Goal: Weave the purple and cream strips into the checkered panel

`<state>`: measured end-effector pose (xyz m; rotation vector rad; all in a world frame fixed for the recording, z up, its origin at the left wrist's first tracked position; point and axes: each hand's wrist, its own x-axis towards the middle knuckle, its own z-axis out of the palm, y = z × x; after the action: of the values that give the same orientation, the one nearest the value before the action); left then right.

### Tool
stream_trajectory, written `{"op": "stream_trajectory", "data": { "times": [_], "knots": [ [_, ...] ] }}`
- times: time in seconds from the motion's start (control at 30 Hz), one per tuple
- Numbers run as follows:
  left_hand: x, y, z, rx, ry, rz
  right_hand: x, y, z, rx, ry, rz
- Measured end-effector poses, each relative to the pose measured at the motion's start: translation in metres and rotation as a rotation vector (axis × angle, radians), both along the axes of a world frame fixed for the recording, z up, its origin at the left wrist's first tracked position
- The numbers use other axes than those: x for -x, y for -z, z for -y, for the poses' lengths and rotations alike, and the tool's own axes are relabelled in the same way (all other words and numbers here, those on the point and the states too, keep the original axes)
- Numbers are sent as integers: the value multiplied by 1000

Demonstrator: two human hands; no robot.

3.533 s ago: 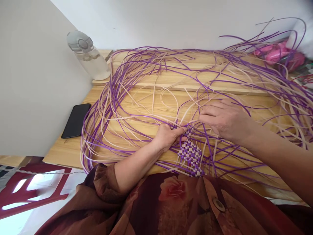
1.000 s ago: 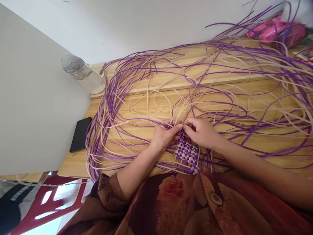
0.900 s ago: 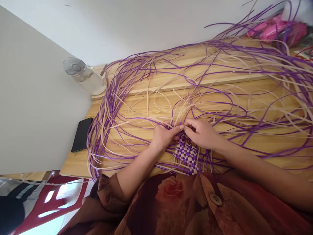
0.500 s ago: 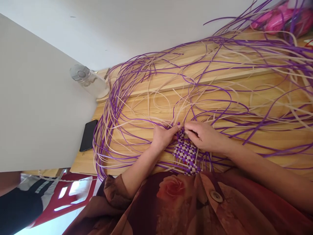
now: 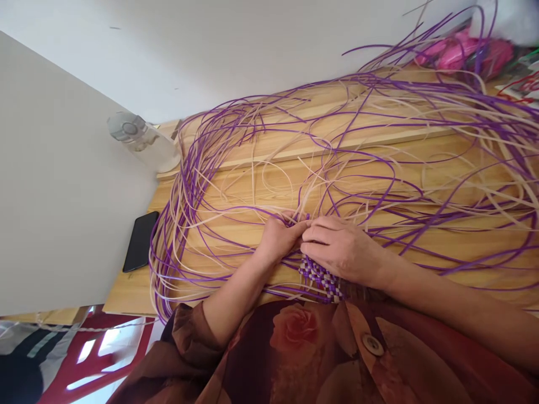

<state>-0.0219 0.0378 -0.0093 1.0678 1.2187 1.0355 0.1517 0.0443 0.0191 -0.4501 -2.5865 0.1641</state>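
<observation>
Checkered weave [image 5: 320, 280], purple and cream, lies near the wearer's front at the table's [image 5: 126, 294] near side, its upper part under the hands. We see a small patterned section done; long purple and cream strips [image 5: 188, 182] around it are unwoven, so we judge plenty is left, though the total can't be told. Left hand [image 5: 275, 238] pinches the weave's upper end, thumb against fingers. Right hand [image 5: 339, 252] curls over the weave beside the left thumb, fingers bent and close together; we can't tell what its tips grip. Surface is pale wood with a raised strip along it. We note a dark phone [image 5: 141, 241] and a clear bottle [image 5: 155, 148] at left, pink plastic-wrapped stuff [image 5: 458, 53] far right, white wall [image 5: 252, 45] behind, grey panel [image 5: 63, 168] left.
</observation>
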Motion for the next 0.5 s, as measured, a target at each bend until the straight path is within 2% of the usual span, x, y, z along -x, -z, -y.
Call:
{"op": "stream_trajectory", "data": {
  "times": [0.07, 0.17, 0.23, 0.33, 0.43, 0.5],
  "knots": [
    [0, 0, 1, 48, -8, 50, -1, 0, -4, 107, 47, -122],
    [0, -2, 2, 147, -17, 126, -6, 3, -16, 393, 306, -277],
    [0, -4, 3, 159, -28, 143, -7, 6, -25, 588, 425, -295],
    [1, -7, 4, 143, -27, 154, -4, 13, -31, 772, 464, -301],
    [0, -9, 5, 136, -10, 115, -1, 21, -36, 858, 462, -301],
    [0, -8, 5, 147, -5, 81, -4, 21, -41, 913, 448, -254]
  ]
}}
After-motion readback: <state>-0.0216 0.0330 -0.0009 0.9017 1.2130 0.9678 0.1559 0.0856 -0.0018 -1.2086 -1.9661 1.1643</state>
